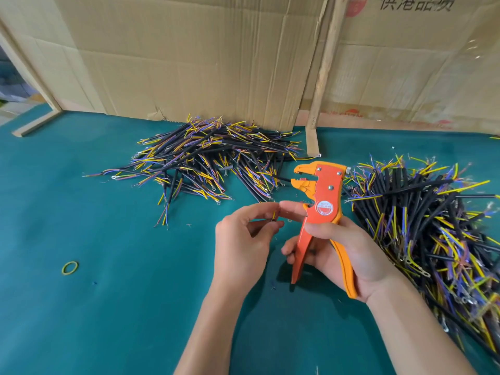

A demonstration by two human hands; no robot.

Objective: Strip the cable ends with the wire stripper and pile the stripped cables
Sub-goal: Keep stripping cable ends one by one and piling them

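Note:
My right hand [343,253] grips the handles of the orange wire stripper [322,209], which stands upright with its jaws open and pointing left. My left hand [243,239] pinches a thin wire end [273,214] between thumb and fingers, just left of the stripper's body; the rest of that cable is hidden by the hand. One heap of black cables with yellow, blue and brown cores [211,155] lies at the back centre of the green table [81,307]. A second, larger heap [427,220] lies to the right.
Flattened cardboard sheets [189,55] stand along the back edge, with a wooden strip [324,71] leaning between them. A yellow-green rubber band [70,267] lies on the table at the left. Small wire scraps dot the cloth near my hands.

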